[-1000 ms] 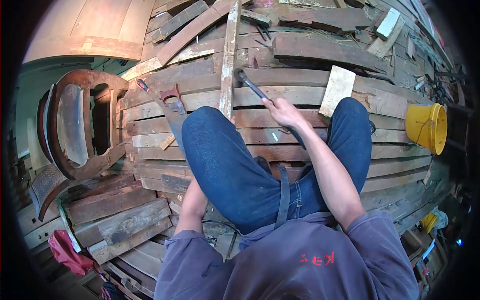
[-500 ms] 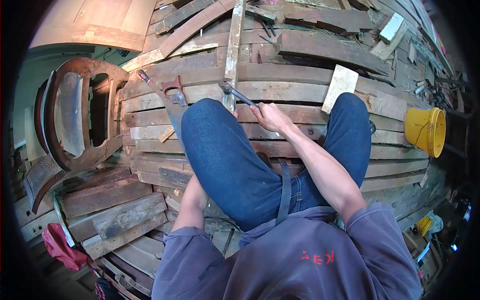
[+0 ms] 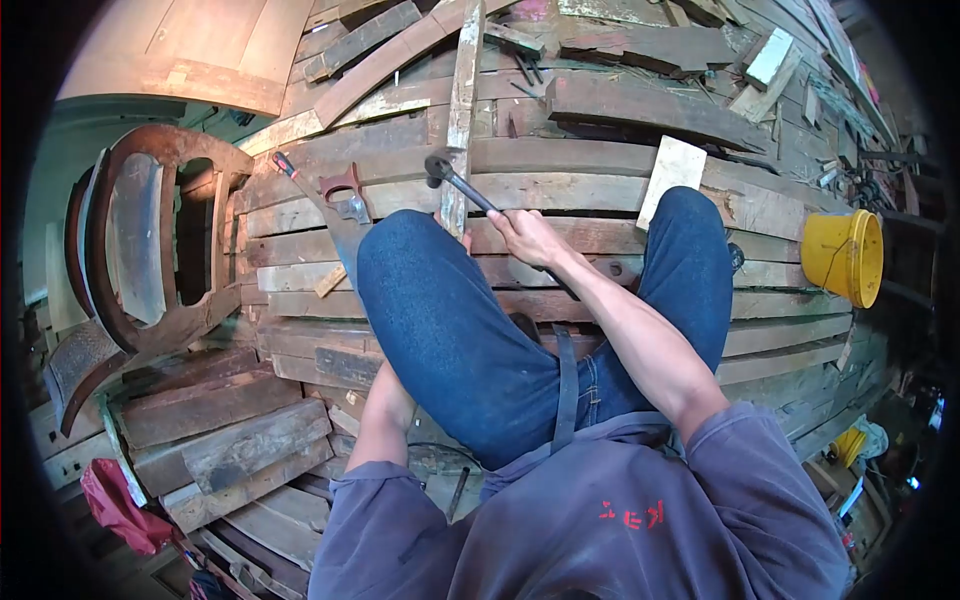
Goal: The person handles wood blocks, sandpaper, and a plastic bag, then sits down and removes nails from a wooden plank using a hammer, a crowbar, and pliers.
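Note:
A claw hammer [image 3: 464, 186] with a dark head and handle is gripped in my right hand [image 3: 530, 238], its fingers wrapped round the handle. The hammer's head hovers over the left edge of a long, narrow wooden board [image 3: 460, 120] with peeling pale paint. The board points away from me, its near end by my left knee. Most of my left hand [image 3: 467, 241] is hidden behind that knee; bits of its fingers show on both sides of the board's near end. A handsaw [image 3: 343, 225] lies just left of the knee, its blade partly covered by the leg.
A wooden chair frame [image 3: 205, 215] stands at the left, near stacked timbers [image 3: 215, 400]. A yellow bucket [image 3: 835, 255] sits at the right. Under my right knee's far side lies a pale board [image 3: 672, 175]. Thick beams [image 3: 650, 110] and scraps lie across the far planks.
The hammer head has moved slightly left and tilted, with more handle visible below my right hand. Slightly more of my left fingers shows beside the board. The view has shifted a little.

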`<state>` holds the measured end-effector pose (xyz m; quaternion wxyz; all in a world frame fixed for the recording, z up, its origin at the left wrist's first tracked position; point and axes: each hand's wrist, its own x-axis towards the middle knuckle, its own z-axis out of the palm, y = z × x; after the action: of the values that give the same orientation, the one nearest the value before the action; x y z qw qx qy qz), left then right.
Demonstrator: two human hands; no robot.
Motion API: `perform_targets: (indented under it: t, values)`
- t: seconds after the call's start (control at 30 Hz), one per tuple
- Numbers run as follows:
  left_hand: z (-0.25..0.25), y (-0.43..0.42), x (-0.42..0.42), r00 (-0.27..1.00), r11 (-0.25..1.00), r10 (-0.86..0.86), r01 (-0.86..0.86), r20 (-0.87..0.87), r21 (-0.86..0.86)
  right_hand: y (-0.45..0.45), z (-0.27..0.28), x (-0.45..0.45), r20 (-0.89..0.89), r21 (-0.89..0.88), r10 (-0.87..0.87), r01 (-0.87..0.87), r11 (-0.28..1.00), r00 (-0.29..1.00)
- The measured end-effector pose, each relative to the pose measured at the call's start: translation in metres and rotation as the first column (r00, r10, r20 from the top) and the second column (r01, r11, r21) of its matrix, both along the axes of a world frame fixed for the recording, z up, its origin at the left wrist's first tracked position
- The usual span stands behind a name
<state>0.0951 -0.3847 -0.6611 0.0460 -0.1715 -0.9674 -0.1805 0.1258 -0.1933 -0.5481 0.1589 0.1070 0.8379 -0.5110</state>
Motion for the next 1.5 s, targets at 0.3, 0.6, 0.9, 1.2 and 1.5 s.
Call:
perform_targets:
  t: [0.3, 0.6, 0.9, 1.2, 1.5]
  values:
    - [0.022, 0.008, 0.002, 0.997, 0.992, 0.035, -0.044, 0.075, 0.118, 0.002, -0.007, -0.001, 0.104, 0.109, 0.056, -0.067, 0.992, 0.993]
    - [0.022, 0.004, 0.008, 0.998, 0.997, 0.025, -0.03, 0.064, 0.078, -0.006, 0.02, 0.007, 0.002, 0.107, -0.005, 0.005, 0.994, 1.0]
    - [0.026, 0.011, 0.003, 0.997, 0.998, 0.015, -0.02, 0.076, 0.064, -0.011, 0.039, 0.011, 0.001, 0.219, 0.066, -0.065, 0.973, 0.998]
    - [0.03, 0.016, -0.002, 0.996, 0.999, -0.004, 0.0, 0.085, 0.041, -0.013, 0.047, 0.012, 0.062, 0.22, 0.018, -0.031, 0.975, 0.998]
    - [0.033, 0.02, -0.009, 0.994, 0.999, 0.0, -0.003, 0.105, 0.032, 0.001, 0.026, 0.01, 0.028, 0.328, 0.035, -0.043, 0.944, 0.999]
